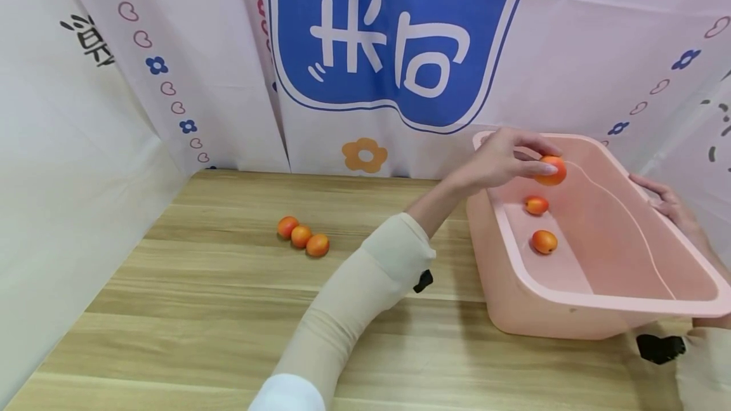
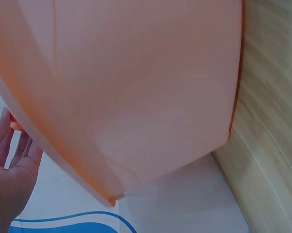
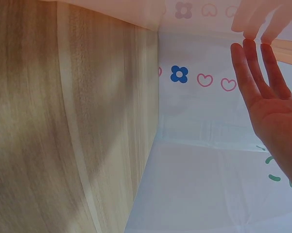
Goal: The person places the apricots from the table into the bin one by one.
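The left hand (image 1: 502,158) reaches over the far left corner of the pink plastic basin (image 1: 622,300) and pinches a small orange fruit (image 1: 551,170) between thumb and fingertips, just above the basin's inside. Two more of the same fruits (image 1: 540,224) lie on the basin's floor near its left wall, one behind the other and apart. Three others (image 1: 302,236) sit in a touching row on the wooden table (image 1: 200,309), toward its far edge and well apart from the basin.

The right hand (image 1: 668,203) rests with straight, relaxed fingers on the basin's right rim (the right wrist view shows an open palm with the fingertips at the rim's edge), holding nothing.

To do this step well, the fruit is best lowered close to the basin floor before the fingers part, since it looks round and smooth and would likely roll or bounce off the sloped wall if let go from rim height. A spot clear of the two fruits already inside avoids knocking them about. The right hand does well to keep the light basin from sliding on the table.
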Demonstrator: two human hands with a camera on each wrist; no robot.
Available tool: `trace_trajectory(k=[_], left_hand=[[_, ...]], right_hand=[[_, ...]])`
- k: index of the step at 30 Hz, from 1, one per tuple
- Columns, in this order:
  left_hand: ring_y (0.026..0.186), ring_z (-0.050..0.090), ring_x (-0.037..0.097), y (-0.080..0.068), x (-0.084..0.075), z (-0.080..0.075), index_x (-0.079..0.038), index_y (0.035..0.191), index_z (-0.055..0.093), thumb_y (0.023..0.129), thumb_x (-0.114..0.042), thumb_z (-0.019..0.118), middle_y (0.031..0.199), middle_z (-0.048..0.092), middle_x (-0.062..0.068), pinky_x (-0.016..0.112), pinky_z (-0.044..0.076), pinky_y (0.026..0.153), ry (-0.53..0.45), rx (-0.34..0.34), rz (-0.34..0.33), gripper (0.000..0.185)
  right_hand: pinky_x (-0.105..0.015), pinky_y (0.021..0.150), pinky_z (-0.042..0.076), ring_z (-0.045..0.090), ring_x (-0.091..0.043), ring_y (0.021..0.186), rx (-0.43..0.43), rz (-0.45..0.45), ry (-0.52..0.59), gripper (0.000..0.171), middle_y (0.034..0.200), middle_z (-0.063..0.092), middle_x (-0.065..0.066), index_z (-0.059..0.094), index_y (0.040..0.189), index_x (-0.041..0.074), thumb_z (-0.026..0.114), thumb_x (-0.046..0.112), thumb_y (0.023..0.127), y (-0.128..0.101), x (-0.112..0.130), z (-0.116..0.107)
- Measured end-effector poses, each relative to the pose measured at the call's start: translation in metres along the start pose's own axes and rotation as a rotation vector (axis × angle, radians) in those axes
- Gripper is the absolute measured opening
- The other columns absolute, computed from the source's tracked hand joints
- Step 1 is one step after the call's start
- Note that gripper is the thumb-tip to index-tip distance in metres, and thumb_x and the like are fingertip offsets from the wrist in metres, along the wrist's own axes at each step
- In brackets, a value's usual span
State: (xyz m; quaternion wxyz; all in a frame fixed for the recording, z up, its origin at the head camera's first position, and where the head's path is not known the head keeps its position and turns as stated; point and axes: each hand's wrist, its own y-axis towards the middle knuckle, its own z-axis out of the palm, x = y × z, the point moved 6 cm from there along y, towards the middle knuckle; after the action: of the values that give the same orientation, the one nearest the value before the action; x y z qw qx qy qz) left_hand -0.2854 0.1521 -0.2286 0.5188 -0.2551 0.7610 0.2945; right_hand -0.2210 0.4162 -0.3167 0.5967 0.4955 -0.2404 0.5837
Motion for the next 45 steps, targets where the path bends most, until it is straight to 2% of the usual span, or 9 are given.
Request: trace_trajectory(k=[5,10,14,20,27,35,40,45], left_hand=[[0.098,0.067,0.006,0.008,-0.003,0.010,-0.003,0.127,0.072,0.094,-0.006,0.076,0.119,0.072,0.006,0.013,0.056,0.081,0.025,-0.004,-0.006,0.034],[0.102,0.062,0.003,0.018,-0.004,0.020,-0.005,0.127,0.073,0.093,-0.007,0.077,0.119,0.072,0.004,0.010,0.053,0.083,0.075,0.017,0.006,0.035],[0.096,0.062,0.003,0.027,-0.003,0.029,-0.006,0.125,0.074,0.092,-0.007,0.077,0.114,0.072,0.001,0.009,0.053,0.078,0.107,0.019,-0.027,0.033],[0.086,0.061,0.004,0.038,0.000,0.041,-0.009,0.120,0.077,0.092,-0.008,0.077,0.106,0.070,-0.004,0.009,0.053,0.072,0.174,0.001,-0.106,0.028],[0.082,0.061,0.005,0.045,0.006,0.052,-0.010,0.114,0.078,0.093,-0.006,0.075,0.100,0.068,-0.005,0.009,0.053,0.069,0.226,0.005,-0.179,0.022],[0.077,0.062,0.006,0.052,0.018,0.057,-0.006,0.113,0.078,0.091,-0.001,0.075,0.097,0.069,-0.001,0.010,0.054,0.066,0.262,0.017,-0.212,0.023],[0.078,0.061,0.007,0.056,0.024,0.059,-0.004,0.112,0.078,0.089,0.000,0.076,0.097,0.070,0.001,0.010,0.054,0.066,0.291,0.036,-0.224,0.024],[0.080,0.060,0.008,0.060,0.029,0.061,-0.005,0.109,0.079,0.089,0.000,0.076,0.098,0.070,0.000,0.009,0.052,0.065,0.331,0.048,-0.250,0.020]], right_hand=[[-0.021,0.074,0.060,0.071,-0.012,0.099,0.001,-0.008,-0.001,0.060,0.125,0.071,-0.004,0.064,0.137,0.010,0.016,-0.008,0.107,0.001,0.000,0.001],[-0.022,0.076,0.061,0.071,-0.011,0.099,-0.044,0.029,-0.008,0.057,0.124,0.071,0.000,0.063,0.138,0.015,0.019,-0.005,0.108,-0.002,0.000,0.001],[-0.022,0.078,0.061,0.070,-0.010,0.100,-0.062,0.048,-0.011,0.056,0.124,0.071,0.001,0.062,0.138,0.017,0.019,-0.003,0.108,-0.003,-0.001,0.001],[-0.022,0.076,0.061,0.071,-0.012,0.097,-0.032,0.030,0.002,0.057,0.123,0.071,-0.001,0.063,0.138,0.014,0.018,-0.004,0.108,-0.002,-0.001,0.000],[-0.022,0.077,0.060,0.071,-0.013,0.101,-0.007,0.017,0.046,0.057,0.125,0.071,-0.003,0.065,0.136,0.011,0.017,-0.005,0.108,0.000,-0.002,0.000],[-0.023,0.072,0.061,0.072,-0.016,0.094,0.022,-0.011,0.073,0.062,0.123,0.071,-0.009,0.064,0.137,0.006,0.013,-0.010,0.104,0.002,-0.001,-0.001],[-0.024,0.073,0.061,0.073,-0.018,0.096,0.082,-0.018,0.121,0.061,0.126,0.071,-0.011,0.062,0.139,0.003,0.014,-0.012,0.104,0.004,-0.001,-0.002],[-0.023,0.078,0.060,0.073,-0.016,0.102,0.140,-0.046,0.085,0.060,0.131,0.069,-0.010,0.060,0.142,0.002,0.015,-0.013,0.104,0.005,0.001,-0.002]])
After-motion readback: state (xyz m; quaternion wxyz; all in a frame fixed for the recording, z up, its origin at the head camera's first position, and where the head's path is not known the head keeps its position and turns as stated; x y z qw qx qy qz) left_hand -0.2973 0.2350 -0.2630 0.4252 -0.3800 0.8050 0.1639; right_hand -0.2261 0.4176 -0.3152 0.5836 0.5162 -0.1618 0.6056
